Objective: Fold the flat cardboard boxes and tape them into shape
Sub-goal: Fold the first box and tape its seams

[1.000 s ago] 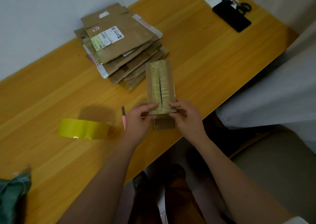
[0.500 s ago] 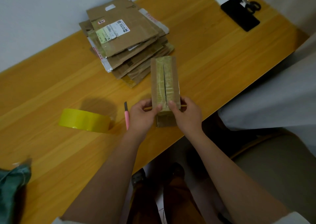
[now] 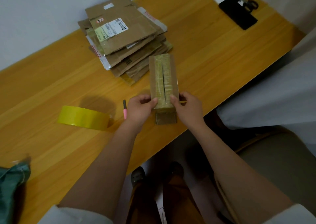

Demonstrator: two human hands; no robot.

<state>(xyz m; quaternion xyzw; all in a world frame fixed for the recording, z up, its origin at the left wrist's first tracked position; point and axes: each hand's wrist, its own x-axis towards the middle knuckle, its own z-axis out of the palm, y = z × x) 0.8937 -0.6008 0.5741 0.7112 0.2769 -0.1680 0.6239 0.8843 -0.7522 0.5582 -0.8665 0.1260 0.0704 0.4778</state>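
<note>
Head view, left hand (image 3: pixel 139 107), right hand (image 3: pixel 189 106) gripping taped box (image 3: pixel 163 80)

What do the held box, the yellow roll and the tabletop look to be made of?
Box: brown cardboard, matte, under glossy old tape.
Yellow roll: plastic packing tape, likely, shiny and translucent.
Tabletop: wood or wood-look laminate, streaked grain, smooth.

A yellow wooden table (image 3: pixel 213 56) stands against a plain white wall (image 3: pixel 42 13) in dim light.
</note>
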